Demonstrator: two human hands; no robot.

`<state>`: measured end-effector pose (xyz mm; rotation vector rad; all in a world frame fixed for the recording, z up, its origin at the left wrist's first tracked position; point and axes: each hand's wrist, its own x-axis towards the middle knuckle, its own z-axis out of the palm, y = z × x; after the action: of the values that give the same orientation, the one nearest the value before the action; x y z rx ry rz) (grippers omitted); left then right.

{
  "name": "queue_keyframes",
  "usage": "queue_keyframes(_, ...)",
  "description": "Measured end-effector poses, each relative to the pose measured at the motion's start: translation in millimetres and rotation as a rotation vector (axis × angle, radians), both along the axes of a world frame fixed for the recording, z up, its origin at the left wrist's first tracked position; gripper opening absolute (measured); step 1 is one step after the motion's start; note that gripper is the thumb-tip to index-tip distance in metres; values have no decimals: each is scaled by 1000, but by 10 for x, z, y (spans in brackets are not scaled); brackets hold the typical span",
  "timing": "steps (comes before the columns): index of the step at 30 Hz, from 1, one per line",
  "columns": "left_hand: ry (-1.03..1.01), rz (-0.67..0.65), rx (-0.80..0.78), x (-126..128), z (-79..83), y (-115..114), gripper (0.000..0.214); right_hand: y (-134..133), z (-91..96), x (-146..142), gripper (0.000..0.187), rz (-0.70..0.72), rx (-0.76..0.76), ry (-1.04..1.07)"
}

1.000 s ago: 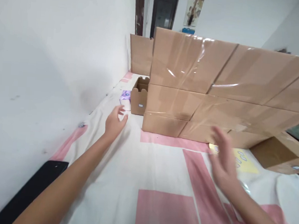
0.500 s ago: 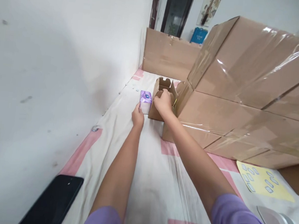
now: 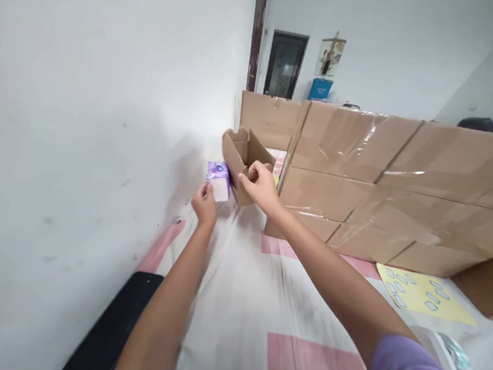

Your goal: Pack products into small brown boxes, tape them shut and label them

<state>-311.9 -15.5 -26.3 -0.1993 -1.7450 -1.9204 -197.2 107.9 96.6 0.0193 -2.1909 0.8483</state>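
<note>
My left hand is closed, its thumb and fingers pinching the near left edge of a purple and white tissue pack. The pack is beside the wall, touching or nearly touching the left side of a small open-topped cardboard box. That box leans to the left, its mouth facing up. Curled over its near rim, my right hand grips the cardboard between thumb and fingers. Some of its fingertips are hidden behind the rim.
Large taped cardboard boxes form a wall on the right. A white wall rises on the left, with a black phone beside it. A yellow sheet lies on the pink and white cloth, near an open carton.
The small box has shifted left, away from the large boxes, and now tilts. The tissue pack and my left hand have moved left, nearer the wall. My view has also shifted.
</note>
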Motion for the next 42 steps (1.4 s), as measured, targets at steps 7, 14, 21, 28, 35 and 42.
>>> queue_keyframes(7,66,151,307,1139,471,-1454,26,17,79,1748,27,191,-114,-8)
queue_keyframes(14,28,-55,428,2406,873,-1691,17,408,-406,3372,32,90,-227,-75)
queue_keyframes(21,-72,-428,298,3045,1197,-1085,27,483,-251,4073,20,-36,-51,-88)
queue_keyframes(28,135,-281,239,3658,1130,-608,24,-157,418,4119,51,237,-754,-314)
queue_keyframes(35,323,-389,-75,4187,820,-570,31,-395,622,3768,65,455,-1197,-222)
queue_keyframes(42,592,-403,-917,3617,680,-771,46,160,851,3501,88,470,-666,-75)
